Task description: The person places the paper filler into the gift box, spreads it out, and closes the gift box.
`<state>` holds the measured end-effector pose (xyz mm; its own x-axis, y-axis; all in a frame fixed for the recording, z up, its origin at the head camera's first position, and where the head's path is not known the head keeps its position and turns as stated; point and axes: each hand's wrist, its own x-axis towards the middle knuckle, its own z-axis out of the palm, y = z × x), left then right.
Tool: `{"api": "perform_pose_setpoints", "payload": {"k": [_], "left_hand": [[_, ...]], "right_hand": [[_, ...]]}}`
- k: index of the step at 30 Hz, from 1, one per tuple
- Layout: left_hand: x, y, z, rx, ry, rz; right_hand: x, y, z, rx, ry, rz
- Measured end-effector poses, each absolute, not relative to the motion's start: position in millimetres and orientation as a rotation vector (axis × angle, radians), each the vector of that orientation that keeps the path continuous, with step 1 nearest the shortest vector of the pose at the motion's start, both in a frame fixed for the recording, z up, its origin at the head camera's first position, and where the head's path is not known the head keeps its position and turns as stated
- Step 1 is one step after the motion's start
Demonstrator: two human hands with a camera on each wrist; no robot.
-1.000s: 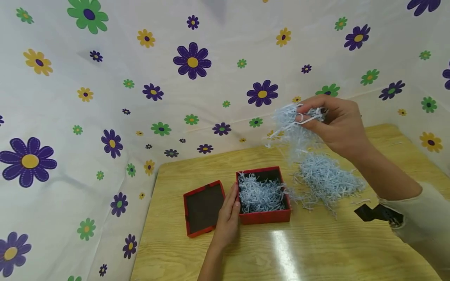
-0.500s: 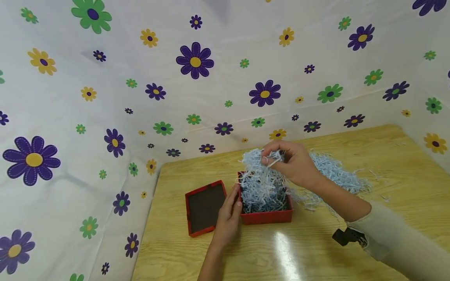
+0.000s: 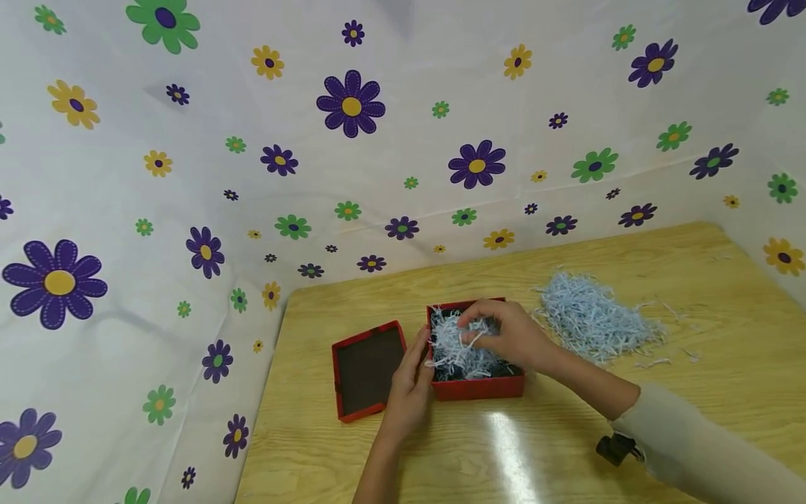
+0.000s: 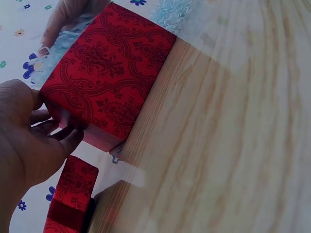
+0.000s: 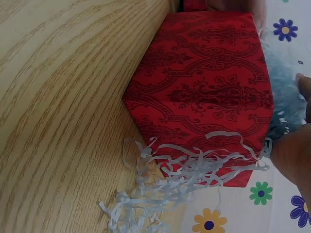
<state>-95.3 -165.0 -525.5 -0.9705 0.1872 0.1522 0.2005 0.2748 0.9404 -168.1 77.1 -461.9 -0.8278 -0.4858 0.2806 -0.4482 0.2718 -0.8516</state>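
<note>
A red patterned gift box (image 3: 480, 389) stands on the table with light blue shredded paper (image 3: 450, 350) inside. Along its left wall rests my left hand (image 3: 409, 392), fingers fairly straight; the left wrist view shows the fingertips (image 4: 73, 138) touching the box's side. My right hand (image 3: 513, 339) is over the box opening, thumb and forefinger curled on a bunch of the paper. Strands (image 5: 194, 167) trail down the box's outside in the right wrist view. The box's floor is hidden beneath the paper.
The dark-lined red lid (image 3: 368, 371) lies inside up, left of the box. To the right is a loose heap of shredded paper (image 3: 588, 315), with stray strands (image 3: 655, 362) around it. A flower-patterned cloth (image 3: 403, 140) hangs behind the wooden table (image 3: 315, 455).
My right hand has carried a bunch of shredded paper from above the heap leftward and down into the box. My left hand stays against the box's left wall.
</note>
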Motion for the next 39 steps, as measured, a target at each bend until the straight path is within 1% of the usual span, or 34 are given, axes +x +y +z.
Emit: {"api": "perform_pose_setpoints", "payload": {"k": [8,15,18,22,27,33,39], "left_hand": [[-94.6,-164.0,-524.7,-0.374,-2.512,-1.834],[-93.0,-164.0,-524.2,-0.394,-2.492,-1.833],[-93.1,-164.2,-524.7,-0.408,-2.481,-1.834],[-93.3,-164.3,-524.7,-0.410,-2.480,-1.834],[-93.4,-164.1,-523.5,-0.397,-2.488,-1.845],[-93.4,-165.0,-525.6,-0.409,-2.479,-1.848],[-94.4,-165.7,-527.3,-0.444,-2.450,-1.856]], "right_hand": [[-171.7,97.1,-453.8,-0.917,2.354,-1.606],[-183.2,143.2,-448.4,-0.870,2.495,-1.617],[-189.7,168.3,-455.8,-0.782,2.602,-1.622],[-195.8,200.9,-471.4,-0.633,2.765,-1.516],[-200.0,230.6,-493.4,-0.456,2.823,-1.406],[-205.7,245.5,-517.3,-0.327,2.791,-1.404],[-208.5,248.5,-534.0,-0.372,2.805,-1.433]]}}
